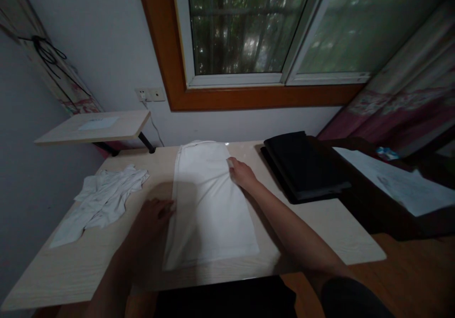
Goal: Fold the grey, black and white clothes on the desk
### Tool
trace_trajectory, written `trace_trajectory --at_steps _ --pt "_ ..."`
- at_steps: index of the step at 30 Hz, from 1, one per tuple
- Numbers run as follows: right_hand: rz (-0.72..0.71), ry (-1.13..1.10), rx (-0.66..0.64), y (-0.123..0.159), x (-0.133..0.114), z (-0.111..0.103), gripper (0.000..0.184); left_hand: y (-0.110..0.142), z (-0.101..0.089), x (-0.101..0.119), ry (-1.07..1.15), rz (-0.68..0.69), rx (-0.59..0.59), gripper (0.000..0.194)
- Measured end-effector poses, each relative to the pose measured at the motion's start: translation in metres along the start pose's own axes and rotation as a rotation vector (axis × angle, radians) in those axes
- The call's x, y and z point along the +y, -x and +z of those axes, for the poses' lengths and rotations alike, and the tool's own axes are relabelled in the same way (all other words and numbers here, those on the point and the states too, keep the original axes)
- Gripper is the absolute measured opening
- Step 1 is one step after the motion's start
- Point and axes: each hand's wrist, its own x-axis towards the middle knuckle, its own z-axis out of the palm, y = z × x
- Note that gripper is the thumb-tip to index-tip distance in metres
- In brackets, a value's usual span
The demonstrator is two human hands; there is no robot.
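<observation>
A white cloth garment (213, 204), folded into a long rectangle, lies flat on the wooden table in front of me. Its exact kind does not show. My right hand (242, 172) pinches its right edge near the far end, and creases run from that grip across the fabric. At the left edge, about midway along, my left hand (156, 213) has its fingers closed on the border; it is dark and in shadow. To the left lies a crumpled white garment (106, 197), apart from both hands.
Dark folded items (305, 166) are stacked on the right of the table (106, 256). A small raised shelf (128, 121) with a paper stands at the back left. Behind are a wall socket (150, 95) and a window. A white sheet (398, 180) lies farther right.
</observation>
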Motion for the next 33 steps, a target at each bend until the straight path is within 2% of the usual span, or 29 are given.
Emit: trace_trajectory --at_steps 4,6,8,11,16,19,21,25,29,33 --pt "0.060 0.066 0.067 0.007 0.021 -0.009 0.047 -0.014 0.011 0.014 -0.056 0.093 -0.035 0.032" --pt "0.036 0.093 0.147 0.014 0.023 -0.013 0.044 -0.024 0.013 0.018 -0.072 0.128 -0.030 0.031" --pt "-0.045 0.078 0.207 0.022 0.017 -0.014 0.037 -0.037 0.013 0.019 -0.071 0.145 -0.014 0.031" --pt "-0.301 -0.051 0.200 0.038 -0.003 -0.011 0.027 -0.059 0.016 0.015 -0.067 0.105 0.021 0.035" --pt "-0.917 -0.311 0.026 0.070 -0.059 -0.002 0.019 -0.095 0.028 0.007 -0.148 0.010 0.068 0.029" --pt "-1.086 -0.340 -0.055 0.086 -0.089 0.003 0.026 -0.109 0.033 0.006 -0.132 0.007 0.107 0.025" --pt "-1.120 -0.306 -0.119 0.093 -0.104 0.006 0.027 -0.115 0.034 0.007 -0.082 0.000 0.111 0.024" --pt "-1.085 -0.185 -0.242 0.101 -0.117 0.016 0.027 -0.122 0.036 0.007 0.024 -0.061 0.089 0.021" --pt "-1.069 -0.018 -0.240 0.107 -0.122 0.021 0.026 -0.124 0.038 0.005 0.071 -0.084 0.099 0.020" --pt "-1.137 0.077 -0.201 0.109 -0.130 0.018 0.016 -0.122 0.038 0.005 0.111 -0.100 0.104 0.017"
